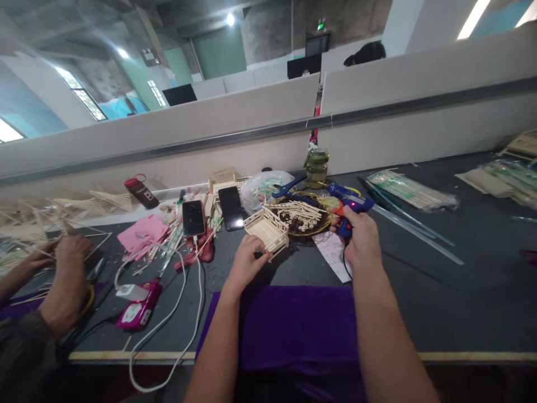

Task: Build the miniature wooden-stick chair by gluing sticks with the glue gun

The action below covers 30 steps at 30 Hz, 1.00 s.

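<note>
My left hand (250, 258) grips the near left side of a small wooden stick model (267, 228), a tray-like frame with railings, and holds it tilted over the table. In my right hand (363, 232) is a blue glue gun (350, 206) with an orange front part and a red light lit on its side. Its nozzle points left, above a dark round tray (298, 231) heaped with short wooden sticks (308, 215). A pair of blue-handled pliers (289, 186) lies at the tray's far side. Beneath the tray's near edge rests a printed paper sheet (332, 256).
Two phones (193, 218) lie left of the model. White cables loop from a pink power strip (140, 305) over the front edge. A glass jar (316, 168) stands behind; packaged sticks (411, 190) lie right. At far left, another person's hands (69, 252) handle a stick structure.
</note>
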Available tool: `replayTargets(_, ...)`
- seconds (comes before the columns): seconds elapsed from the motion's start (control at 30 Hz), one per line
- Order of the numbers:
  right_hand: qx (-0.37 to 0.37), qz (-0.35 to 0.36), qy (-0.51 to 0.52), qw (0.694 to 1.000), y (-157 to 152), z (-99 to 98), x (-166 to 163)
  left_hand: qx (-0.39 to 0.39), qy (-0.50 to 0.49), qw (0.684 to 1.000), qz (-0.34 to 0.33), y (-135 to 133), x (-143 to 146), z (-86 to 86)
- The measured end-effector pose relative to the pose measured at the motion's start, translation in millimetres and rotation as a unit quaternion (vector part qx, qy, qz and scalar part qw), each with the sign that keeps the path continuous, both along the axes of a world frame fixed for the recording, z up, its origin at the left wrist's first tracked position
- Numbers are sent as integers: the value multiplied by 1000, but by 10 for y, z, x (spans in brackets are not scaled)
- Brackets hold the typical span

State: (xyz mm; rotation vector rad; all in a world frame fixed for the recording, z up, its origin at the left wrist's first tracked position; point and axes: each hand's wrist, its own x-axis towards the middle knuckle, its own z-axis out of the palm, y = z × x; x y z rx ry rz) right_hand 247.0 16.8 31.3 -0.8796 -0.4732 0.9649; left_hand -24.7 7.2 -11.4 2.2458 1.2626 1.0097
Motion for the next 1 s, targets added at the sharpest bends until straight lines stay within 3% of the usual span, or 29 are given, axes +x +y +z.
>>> replayTargets(0.37,-54,36,55,996,-38,-159,-93,-1,-31,998,63,-59,-19,69)
replayTargets(0.53,-45,33,80,995,-29,-188,-105,86,-108,976,167,-55,-12,142)
replayTargets(0.63,-34,36,89,995,-30,-190,-124,143,-87,964,208,-41,87,308)
replayTargets(0.7,-27,27,92,995,-33,-180,-126,158,-42,970,178,-1,211,465)
replayTargets(0.83,-17,-9,106,994,-26,-162,-97,135,41,989,48,193,559,740)
replayTargets(1.0,-24,-22,114,993,-2,-192,-68,59,211,975,-26,530,1036,857)
